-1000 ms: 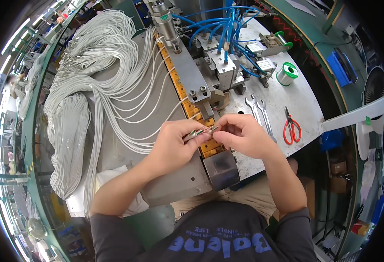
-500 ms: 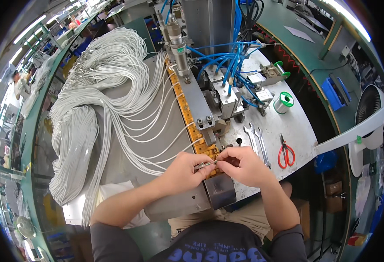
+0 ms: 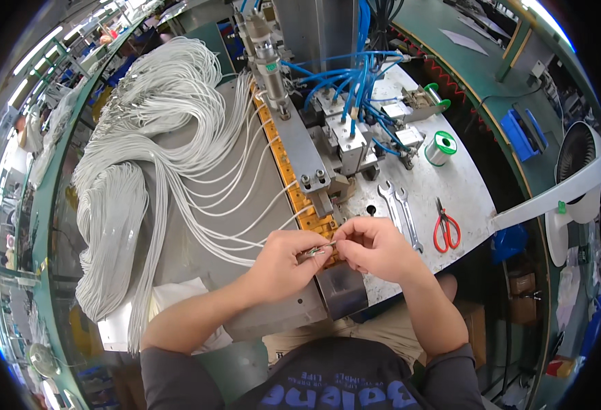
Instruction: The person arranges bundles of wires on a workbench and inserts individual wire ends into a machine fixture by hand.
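My left hand [image 3: 283, 265] is closed round several small, thin silvery parts [image 3: 311, 253] that stick out between thumb and fingers. Their exact kind is too small to tell. My right hand [image 3: 377, 249] is pinched at their far end, its fingertips almost touching the left ones; what it grips is hidden. Both hands hover over the near end of an orange-yellow fixture strip [image 3: 281, 158]. White cables [image 3: 211, 217] run from a large bundle to this strip, and some reach the left hand, where their ends are out of sight.
A metal press with an air cylinder [image 3: 268, 68] and blue hoses [image 3: 361, 82] stands beyond the hands. To the right lie two wrenches [image 3: 404, 217], red-handled scissors [image 3: 445, 231] and a solder spool [image 3: 441, 148]. A white fan [image 3: 577, 171] is at the far right.
The view has shifted slightly. My hands stay together, with the right fingers curled a little closer to the left and the silvery parts turned slightly.
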Available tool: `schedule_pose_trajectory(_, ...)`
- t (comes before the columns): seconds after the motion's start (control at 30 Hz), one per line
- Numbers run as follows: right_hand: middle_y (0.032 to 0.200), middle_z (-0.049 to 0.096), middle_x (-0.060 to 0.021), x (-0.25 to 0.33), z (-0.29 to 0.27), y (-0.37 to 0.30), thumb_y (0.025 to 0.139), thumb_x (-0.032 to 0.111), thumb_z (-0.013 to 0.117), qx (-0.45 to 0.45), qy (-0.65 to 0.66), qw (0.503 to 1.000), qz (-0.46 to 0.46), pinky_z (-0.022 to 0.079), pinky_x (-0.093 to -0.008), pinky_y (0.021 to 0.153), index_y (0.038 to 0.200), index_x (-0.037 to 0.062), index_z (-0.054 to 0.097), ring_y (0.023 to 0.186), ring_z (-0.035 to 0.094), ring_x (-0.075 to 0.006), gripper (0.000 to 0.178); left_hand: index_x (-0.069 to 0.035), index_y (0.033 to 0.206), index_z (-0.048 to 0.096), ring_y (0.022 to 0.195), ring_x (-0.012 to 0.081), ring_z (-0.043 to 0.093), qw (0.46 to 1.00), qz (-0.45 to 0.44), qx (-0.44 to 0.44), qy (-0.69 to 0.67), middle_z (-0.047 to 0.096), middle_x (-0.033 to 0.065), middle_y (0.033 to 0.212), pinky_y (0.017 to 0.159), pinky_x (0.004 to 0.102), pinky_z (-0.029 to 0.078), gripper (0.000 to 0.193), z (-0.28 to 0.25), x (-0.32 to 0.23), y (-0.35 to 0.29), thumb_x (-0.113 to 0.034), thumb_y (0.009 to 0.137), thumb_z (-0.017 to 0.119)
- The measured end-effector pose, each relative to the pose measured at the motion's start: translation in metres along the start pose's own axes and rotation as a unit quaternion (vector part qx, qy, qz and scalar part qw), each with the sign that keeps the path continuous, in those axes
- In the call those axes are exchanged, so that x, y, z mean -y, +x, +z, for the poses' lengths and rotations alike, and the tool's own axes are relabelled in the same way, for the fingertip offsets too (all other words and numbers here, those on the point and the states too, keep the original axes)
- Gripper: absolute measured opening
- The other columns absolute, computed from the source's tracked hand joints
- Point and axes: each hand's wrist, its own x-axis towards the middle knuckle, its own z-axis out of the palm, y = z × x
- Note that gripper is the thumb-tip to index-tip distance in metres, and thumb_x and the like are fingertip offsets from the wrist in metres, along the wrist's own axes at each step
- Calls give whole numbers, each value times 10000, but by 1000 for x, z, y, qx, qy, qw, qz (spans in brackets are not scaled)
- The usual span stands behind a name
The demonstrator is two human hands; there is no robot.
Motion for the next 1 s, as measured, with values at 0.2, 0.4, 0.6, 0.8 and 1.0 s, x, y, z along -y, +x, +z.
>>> schedule_pose_trajectory(0.2, 653, 570, -20, 2, -3, 1, 852, 26, 575, 5, 41, 999, 13, 368, -195, 438, 886, -24, 581, 502, 492, -57, 60, 9, 916, 662, 512, 46, 470, 1000, -12, 20, -2, 630, 28, 657, 453, 229, 360, 129, -1, -3, 5, -94, 880, 592)
schedule_pose_trajectory(0.4, 657, 577, -24, -3, -8, 9, 848, 34, 581, 42, 118, 992, 23, 375, -194, 447, 878, -35, 581, 496, 500, -65, 75, 8, 903, 662, 520, 33, 458, 1000, -15, 12, 12, 623, 12, 640, 458, 215, 349, 141, -2, -1, 7, -114, 887, 593)
schedule_pose_trajectory(0.6, 676, 590, -25, -17, -37, 38, 841, 54, 591, -63, -10, 998, 11, 392, -205, 467, 867, -11, 598, 522, 518, -68, 70, 6, 872, 660, 522, 21, 436, 996, -74, 36, -29, 613, -10, 636, 465, 204, 336, 139, -4, 4, 7, -108, 887, 583)
schedule_pose_trajectory(0.8, 702, 605, -21, -16, -38, 27, 843, 54, 599, -63, -57, 996, 8, 427, -214, 502, 873, 0, 612, 567, 541, -60, 63, 0, 860, 657, 522, 19, 422, 994, -90, 37, -44, 598, -24, 624, 466, 213, 336, 138, -5, -6, 6, -110, 884, 578)
schedule_pose_trajectory(1.0, 741, 630, -40, 1, -10, 8, 854, 103, 599, 26, -106, 994, -16, 453, -220, 576, 900, -35, 612, 632, 552, -67, 146, -13, 847, 657, 510, 31, 406, 994, -81, 55, -42, 583, -17, 606, 460, 228, 335, 133, -5, -2, 4, -112, 881, 574)
